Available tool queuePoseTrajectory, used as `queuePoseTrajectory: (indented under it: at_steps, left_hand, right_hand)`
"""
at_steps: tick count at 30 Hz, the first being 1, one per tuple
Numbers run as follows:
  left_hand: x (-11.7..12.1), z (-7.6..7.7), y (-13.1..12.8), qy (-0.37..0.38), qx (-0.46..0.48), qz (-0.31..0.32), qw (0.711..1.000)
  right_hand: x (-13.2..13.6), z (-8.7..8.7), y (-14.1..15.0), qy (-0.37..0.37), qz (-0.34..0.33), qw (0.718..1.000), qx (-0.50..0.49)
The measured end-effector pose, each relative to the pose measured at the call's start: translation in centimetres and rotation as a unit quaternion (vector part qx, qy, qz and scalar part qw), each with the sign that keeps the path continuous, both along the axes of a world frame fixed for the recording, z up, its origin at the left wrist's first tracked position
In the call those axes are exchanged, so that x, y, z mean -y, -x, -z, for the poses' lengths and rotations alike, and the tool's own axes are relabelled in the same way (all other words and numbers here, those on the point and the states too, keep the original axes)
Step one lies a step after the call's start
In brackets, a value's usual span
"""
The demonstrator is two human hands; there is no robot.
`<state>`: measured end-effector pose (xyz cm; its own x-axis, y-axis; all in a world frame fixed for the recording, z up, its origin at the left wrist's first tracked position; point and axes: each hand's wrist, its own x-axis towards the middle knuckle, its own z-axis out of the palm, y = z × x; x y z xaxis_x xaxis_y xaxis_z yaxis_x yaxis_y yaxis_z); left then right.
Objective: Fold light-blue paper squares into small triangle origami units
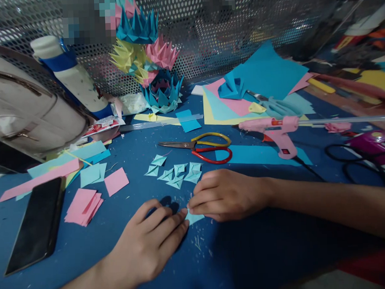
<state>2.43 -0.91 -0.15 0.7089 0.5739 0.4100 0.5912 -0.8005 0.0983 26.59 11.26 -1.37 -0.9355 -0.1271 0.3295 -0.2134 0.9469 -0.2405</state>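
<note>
A small light-blue paper square (194, 218) lies on the table, partly covered by fingers. My right hand (227, 194) bears down on its upper part with closed, bent fingers. From the left, my left hand (154, 238) grips the paper's edge between its fingertips, which meet those of the right hand. Whether the paper is creased under the fingers is hidden. Just beyond the hands are several folded light-blue paper pieces (180, 169). Scissors (195, 146) with one yellow and one red handle rest behind them, blades pointing left.
At left are pink paper squares (82, 206), a phone (35, 226), paper strips (42, 179), a bag (29, 95) and a bottle (73, 77). A pink glue gun (283, 133) with its cord lies right, before coloured sheets (265, 70). Folded paper flowers (162, 93) stand against a perforated metal panel (195, 43).
</note>
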Motion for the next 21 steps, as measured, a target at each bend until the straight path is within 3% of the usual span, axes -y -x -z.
queuePoseTrajectory:
  at_steps: [4, 10, 15, 19, 21]
  left_hand:
    - [0.2, -0.3, 0.1, -0.007, -0.041, 0.022, 0.999]
    - [2.8, 0.0, -0.8, -0.080, -0.100, -0.060, 0.990]
    - [3.7, 0.4, -1.3, -0.096, -0.098, -0.062, 0.989]
    - [3.5, 0.4, -1.2, -0.101, -0.090, -0.060, 0.989]
    - [3.3, 0.4, -1.1, -0.097, -0.090, -0.054, 0.990]
  right_hand:
    - [0.1, -0.2, 0.1, 0.002, 0.000, 1.000, -0.025]
    - [0.6, -0.3, 0.3, -0.010, 0.025, 1.000, -0.008]
    - [2.3, -0.3, 1.1, -0.044, 0.086, 0.995, 0.010]
    - [3.4, -1.9, 0.9, -0.074, 0.167, 0.982, 0.050]
    - [3.5, -2.9, 0.4, -0.082, 0.172, 0.977, 0.096]
